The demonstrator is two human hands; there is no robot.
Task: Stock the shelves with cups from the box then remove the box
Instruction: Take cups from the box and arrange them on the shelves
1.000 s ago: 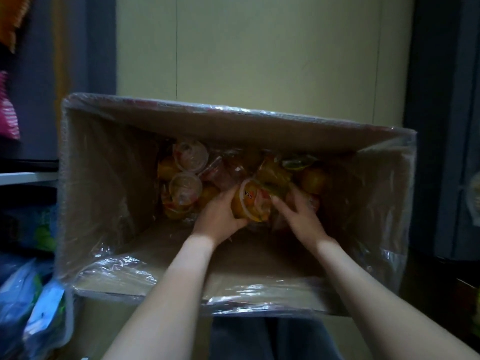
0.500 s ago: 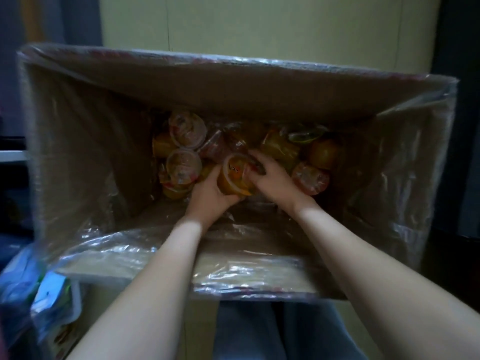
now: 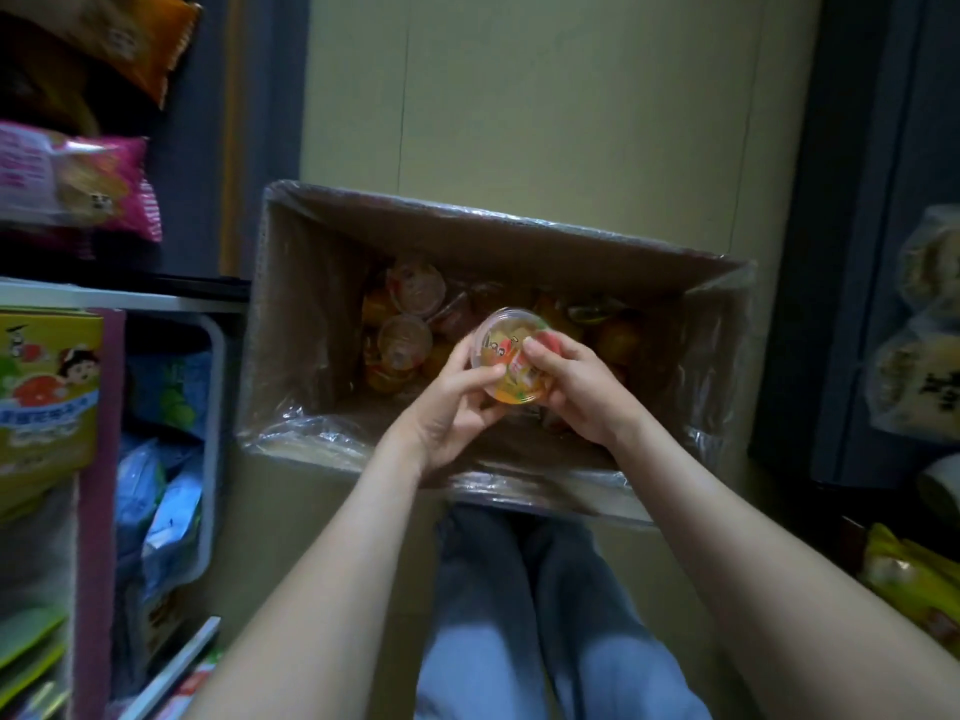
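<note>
An open cardboard box (image 3: 306,324) wrapped in clear film stands on the floor in front of me. Several clear fruit jelly cups (image 3: 410,304) lie heaped at its far end. Above the box's near part, both hands hold one orange jelly cup (image 3: 506,350), lying on its side. My left hand (image 3: 454,407) grips it from the left and below. My right hand (image 3: 582,387) grips it from the right, with the fingers over its printed label.
A shelf unit (image 3: 104,298) stands on the left with snack bags (image 3: 78,184), a green carton (image 3: 47,392) and blue packets (image 3: 156,485). Wrapped goods (image 3: 919,345) sit on a rack at the right. A pale wall is behind the box. My legs in jeans (image 3: 519,615) are below.
Both hands have lifted one jelly cup out of the heap and drawn it up toward me. The view has pulled back, so the shelves on both sides show.
</note>
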